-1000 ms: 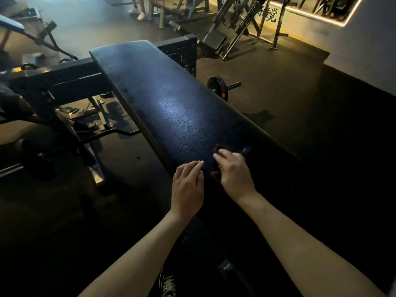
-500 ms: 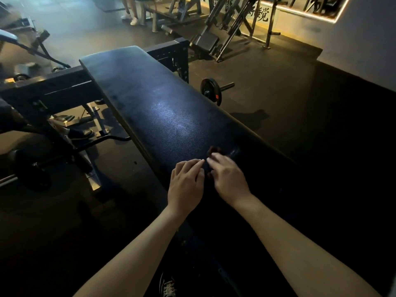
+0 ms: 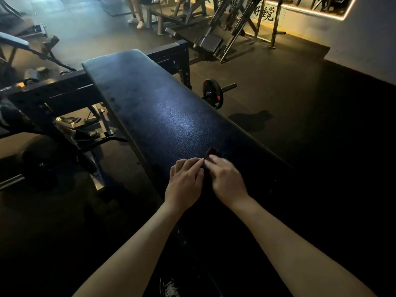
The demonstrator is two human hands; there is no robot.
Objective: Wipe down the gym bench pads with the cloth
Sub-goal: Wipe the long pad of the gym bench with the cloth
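Note:
A long black bench pad (image 3: 150,108) runs from the lower middle up to the left. On its near part lies a small dark red cloth (image 3: 212,151), mostly covered. My right hand (image 3: 227,179) presses on the cloth with fairly straight fingers, and only the cloth's far edge shows past the fingertips. My left hand (image 3: 185,181) rests on the pad right beside it, its fingertips touching those of the right hand. The light is too dim to show whether the cloth reaches under the left hand.
A black rack frame (image 3: 64,93) crosses behind the pad's far end. A barbell with a weight plate (image 3: 213,94) lies on the floor to the right. Other machines (image 3: 210,41) and a person's legs (image 3: 136,16) stand at the back. Someone's shoe (image 3: 85,133) rests at the left.
My left hand has slid right until its fingertips meet the right hand's. The right hand has stayed on the cloth, and the view has dropped slightly.

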